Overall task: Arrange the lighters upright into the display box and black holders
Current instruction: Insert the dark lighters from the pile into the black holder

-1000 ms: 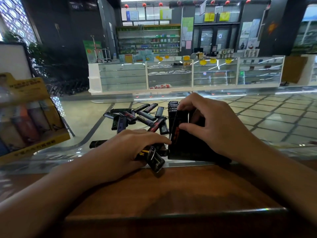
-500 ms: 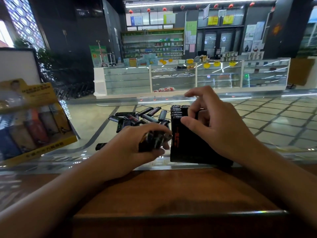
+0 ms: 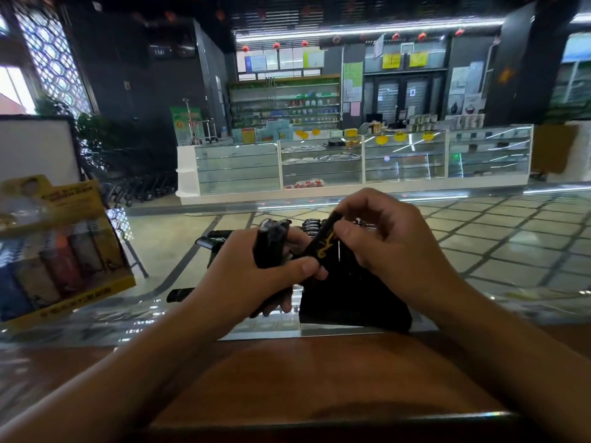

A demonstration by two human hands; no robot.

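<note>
**Two hands full of lighters over the black holder**

A single black lighter with gold marking (image 3: 323, 243) is pinched in the right hand (image 3: 388, 247), thumb on its front face and the other fingers curled over its top. It leans, top tilted away to the right, its lower end down by the left thumb. Directly beneath and behind it stands the black holder (image 3: 351, 298), sitting on the glass part of the bench (image 3: 128, 318) right at the edge where the wood begins. A row of dark lighter tops (image 3: 311, 224) shows upright at the far end of the holder, between the two hands.

The left hand (image 3: 252, 282) is wrapped round a small bundle of black lighters (image 3: 271, 243), fingers curled around them and the thumb pressed across the front, their metal tops sticking up above the fist. How many it holds I cannot tell.

Past the left hand a few loose lighters (image 3: 211, 238) lie flat on the glass, and one more dark lighter (image 3: 179, 294) lies on its own nearer, left of the wrist.

Far over on the left stands the yellow display box (image 3: 68, 302), with coloured lighters (image 3: 64, 263) upright in a row inside it, blurred. The near part of the bench is brown wood (image 3: 319, 378), and both forearms reach across it.
</note>
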